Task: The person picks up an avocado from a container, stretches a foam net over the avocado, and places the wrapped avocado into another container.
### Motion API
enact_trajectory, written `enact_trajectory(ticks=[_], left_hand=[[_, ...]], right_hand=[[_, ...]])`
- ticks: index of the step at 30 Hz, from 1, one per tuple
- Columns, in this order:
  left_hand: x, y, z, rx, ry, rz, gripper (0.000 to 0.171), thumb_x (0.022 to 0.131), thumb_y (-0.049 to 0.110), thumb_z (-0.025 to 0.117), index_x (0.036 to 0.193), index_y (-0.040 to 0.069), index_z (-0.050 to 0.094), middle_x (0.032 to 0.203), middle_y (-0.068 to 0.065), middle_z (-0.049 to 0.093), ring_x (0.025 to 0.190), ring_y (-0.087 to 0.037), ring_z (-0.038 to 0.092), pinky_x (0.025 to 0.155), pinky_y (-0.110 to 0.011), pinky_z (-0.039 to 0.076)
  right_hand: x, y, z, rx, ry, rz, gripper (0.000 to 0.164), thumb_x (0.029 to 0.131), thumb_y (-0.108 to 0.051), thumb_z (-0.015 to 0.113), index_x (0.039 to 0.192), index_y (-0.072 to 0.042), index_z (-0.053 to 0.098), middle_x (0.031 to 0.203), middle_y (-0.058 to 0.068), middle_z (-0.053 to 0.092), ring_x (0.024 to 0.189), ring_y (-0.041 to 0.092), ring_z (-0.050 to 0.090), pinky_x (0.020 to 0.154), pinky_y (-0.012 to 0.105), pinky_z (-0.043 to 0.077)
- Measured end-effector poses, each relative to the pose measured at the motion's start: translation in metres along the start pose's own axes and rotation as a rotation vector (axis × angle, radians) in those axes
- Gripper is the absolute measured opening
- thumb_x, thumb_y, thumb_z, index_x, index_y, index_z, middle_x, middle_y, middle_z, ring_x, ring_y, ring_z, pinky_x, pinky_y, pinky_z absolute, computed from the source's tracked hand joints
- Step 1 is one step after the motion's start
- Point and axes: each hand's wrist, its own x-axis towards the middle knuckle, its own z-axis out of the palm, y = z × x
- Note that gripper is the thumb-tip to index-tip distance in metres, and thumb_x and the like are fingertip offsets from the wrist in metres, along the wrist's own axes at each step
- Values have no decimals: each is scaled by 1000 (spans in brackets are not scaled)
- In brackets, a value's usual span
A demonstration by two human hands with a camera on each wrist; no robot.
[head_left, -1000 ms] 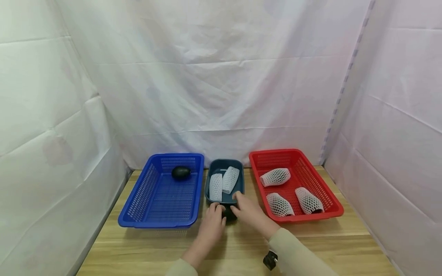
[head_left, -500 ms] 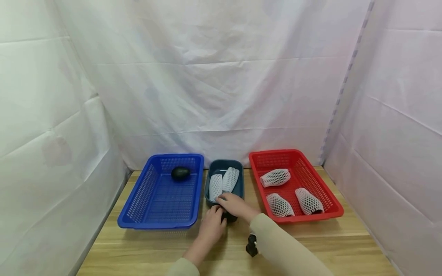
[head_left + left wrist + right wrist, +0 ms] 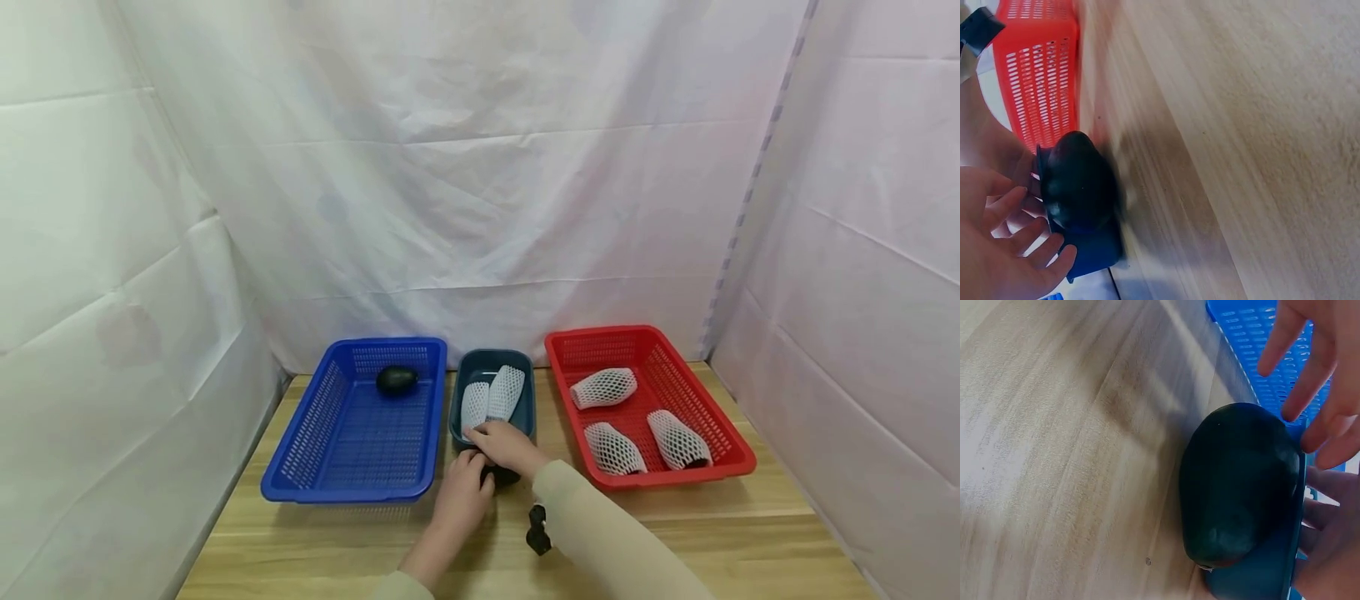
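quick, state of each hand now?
Left hand: open, fingers relaxed beside the dark fruit.
Right hand: can't tell; fingertips unclear at the box.

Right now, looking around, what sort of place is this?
Probably a small screened-off packing or sorting corner: white cloth hangs behind and beside a wooden table holding a blue basket and a red basket of items in white mesh sleeves.

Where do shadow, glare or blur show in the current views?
Head: fairly even light, with the blue basket and red basket clear; left wrist: dark fruit nearly black, its edge blurred, a soft shadow on the table; right wrist: soft shadows and a pale sheen on the table, only faint highlights on the fruit.
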Motion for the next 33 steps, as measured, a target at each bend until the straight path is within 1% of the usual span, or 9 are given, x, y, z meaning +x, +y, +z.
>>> enact_trajectory(ticks=[5,10,13,16,18,23,27,30,33], left_hand=[[1,3,-5,-217,28,-94,13,92,9,60,103,7,67,112,-8,61,107,-29,57,89,-47,48],[4,8,-9,-520,154,-240,20,92,4,57,110,1,64,109,-14,64,102,-29,59,87,-45,48],[5,12,-11,-630,211,-317,24,98,8,50,118,-1,60,112,-16,64,102,-31,60,86,-46,48],[5,15,-13,-670,196,-357,31,105,15,40,127,0,56,118,-17,62,103,-33,60,85,-47,49],[4,16,-14,-703,166,-374,38,107,22,36,134,-1,51,124,-19,59,106,-34,60,86,-48,50],[6,19,-15,-916,140,-440,58,107,33,35,148,-7,27,137,-30,46,112,-38,58,92,-49,49],[6,20,-17,-1078,156,-433,59,107,34,37,148,-6,22,136,-34,44,108,-34,60,91,-45,51],[6,21,-18,-1164,199,-397,54,107,28,40,147,-5,24,134,-32,47,105,-27,61,88,-40,53],[5,21,-19,-1207,237,-373,52,105,24,45,146,-3,27,136,-29,47,107,-22,60,87,-35,53]], right_hand=[[-6,-4,-9,11,110,12,38,99,-40,51,105,-11,74,106,3,69,97,20,64,85,41,50],[-15,-7,-20,-10,182,-18,53,102,-50,40,98,-9,74,92,1,67,87,18,62,80,40,50],[-25,-11,-28,-27,205,-26,57,104,-50,35,93,-7,72,84,0,62,79,17,58,75,38,48],[-39,-15,-34,-88,220,-64,54,105,-45,35,88,-7,70,81,1,60,75,18,56,73,38,49],[-49,-17,-36,-178,240,-119,50,105,-41,37,90,-9,72,85,2,64,78,18,59,74,39,51],[-70,-22,-39,-414,281,-267,39,102,-38,48,96,-11,76,98,4,70,87,21,64,78,41,53],[-82,-23,-41,-499,289,-358,30,96,-37,60,90,-14,78,94,-1,70,87,17,63,76,37,53],[-90,-23,-44,-505,275,-400,26,92,-37,66,84,-16,78,94,-2,70,89,16,61,78,36,52],[-95,-24,-48,-473,269,-403,23,89,-37,71,81,-17,77,91,-3,69,87,15,60,78,34,51]])
